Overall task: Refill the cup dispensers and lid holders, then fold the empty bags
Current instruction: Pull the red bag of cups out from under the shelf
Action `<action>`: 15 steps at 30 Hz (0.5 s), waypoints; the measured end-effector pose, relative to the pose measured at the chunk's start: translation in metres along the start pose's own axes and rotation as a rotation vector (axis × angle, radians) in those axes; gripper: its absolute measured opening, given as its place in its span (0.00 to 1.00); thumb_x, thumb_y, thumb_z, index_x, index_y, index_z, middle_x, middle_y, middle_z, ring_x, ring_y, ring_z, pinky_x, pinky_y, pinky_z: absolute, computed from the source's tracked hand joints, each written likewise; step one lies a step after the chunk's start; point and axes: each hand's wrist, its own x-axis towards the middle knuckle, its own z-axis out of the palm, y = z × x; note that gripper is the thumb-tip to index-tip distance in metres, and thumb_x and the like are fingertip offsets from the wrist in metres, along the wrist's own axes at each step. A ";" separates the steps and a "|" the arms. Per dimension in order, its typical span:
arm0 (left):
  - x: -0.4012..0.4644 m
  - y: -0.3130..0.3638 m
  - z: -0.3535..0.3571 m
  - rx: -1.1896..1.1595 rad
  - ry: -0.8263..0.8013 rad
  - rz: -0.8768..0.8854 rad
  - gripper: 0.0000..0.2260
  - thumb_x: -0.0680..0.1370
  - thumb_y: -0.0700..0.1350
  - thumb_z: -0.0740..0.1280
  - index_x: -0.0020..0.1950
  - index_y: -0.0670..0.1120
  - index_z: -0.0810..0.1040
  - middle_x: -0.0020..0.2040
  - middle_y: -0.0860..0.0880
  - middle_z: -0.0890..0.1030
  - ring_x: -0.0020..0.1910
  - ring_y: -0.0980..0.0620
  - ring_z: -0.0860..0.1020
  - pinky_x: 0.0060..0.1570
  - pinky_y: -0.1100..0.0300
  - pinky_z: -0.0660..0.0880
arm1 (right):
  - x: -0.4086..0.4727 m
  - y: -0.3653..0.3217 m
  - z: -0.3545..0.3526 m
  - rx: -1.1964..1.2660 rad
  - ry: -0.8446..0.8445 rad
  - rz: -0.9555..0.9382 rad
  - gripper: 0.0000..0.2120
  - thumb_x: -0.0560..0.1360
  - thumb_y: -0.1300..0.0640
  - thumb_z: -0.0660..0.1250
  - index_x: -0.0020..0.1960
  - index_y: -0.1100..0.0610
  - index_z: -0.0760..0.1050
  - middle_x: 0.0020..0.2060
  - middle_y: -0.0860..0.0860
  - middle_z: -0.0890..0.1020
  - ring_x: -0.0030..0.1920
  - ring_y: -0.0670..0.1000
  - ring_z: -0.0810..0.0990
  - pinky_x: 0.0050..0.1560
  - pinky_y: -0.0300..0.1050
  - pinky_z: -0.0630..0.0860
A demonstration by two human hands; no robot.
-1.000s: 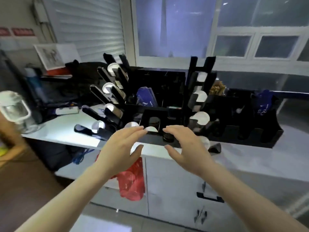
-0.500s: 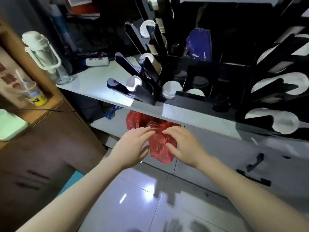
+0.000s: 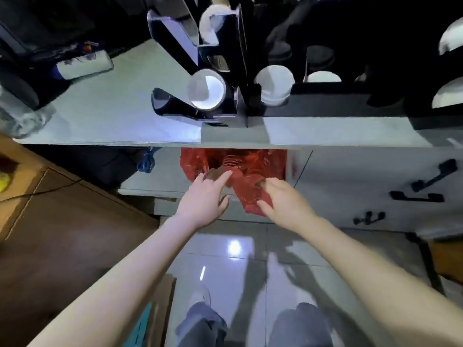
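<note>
Two hands reach the red bag [image 3: 234, 169] hanging under the surface [image 3: 120, 113]: the left hand [image 3: 204, 196] touches it with straight fingers, the right hand [image 3: 283, 201] seems to pinch it, and both should pull its mouth wide before lifting anything out.

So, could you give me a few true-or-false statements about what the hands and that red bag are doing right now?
1. Both hands are down at the red bag hanging below the countertop. True.
2. The bag lies on top of the countertop. False: it hangs under the edge, in front of the cabinet.
3. The left hand reaches the bag with fingers extended. True.
4. The right hand is lifting a white cup out of the black rack. False: it is at the bag's lower part, with the thumb under the bag's bottom edge.
5. A white cup sits in the black rack on the countertop. True.
</note>
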 end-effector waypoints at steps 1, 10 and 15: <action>0.004 -0.012 0.006 0.000 -0.012 0.019 0.26 0.79 0.50 0.60 0.76 0.47 0.58 0.74 0.43 0.65 0.73 0.43 0.61 0.72 0.52 0.58 | 0.005 -0.006 0.013 0.006 0.019 0.054 0.21 0.77 0.51 0.63 0.68 0.55 0.69 0.62 0.54 0.74 0.63 0.56 0.70 0.57 0.44 0.68; 0.023 -0.093 0.092 0.089 0.048 0.155 0.30 0.78 0.48 0.63 0.77 0.45 0.56 0.76 0.44 0.60 0.74 0.44 0.59 0.72 0.46 0.55 | 0.052 -0.018 0.119 0.066 -0.036 0.306 0.22 0.77 0.50 0.60 0.70 0.46 0.62 0.67 0.52 0.68 0.60 0.58 0.73 0.56 0.52 0.72; 0.052 -0.125 0.147 0.163 0.151 0.172 0.28 0.77 0.49 0.62 0.76 0.44 0.59 0.76 0.41 0.61 0.74 0.44 0.60 0.72 0.47 0.57 | 0.080 0.012 0.162 -0.013 0.124 0.209 0.22 0.74 0.59 0.66 0.67 0.57 0.71 0.67 0.57 0.71 0.67 0.57 0.69 0.66 0.43 0.62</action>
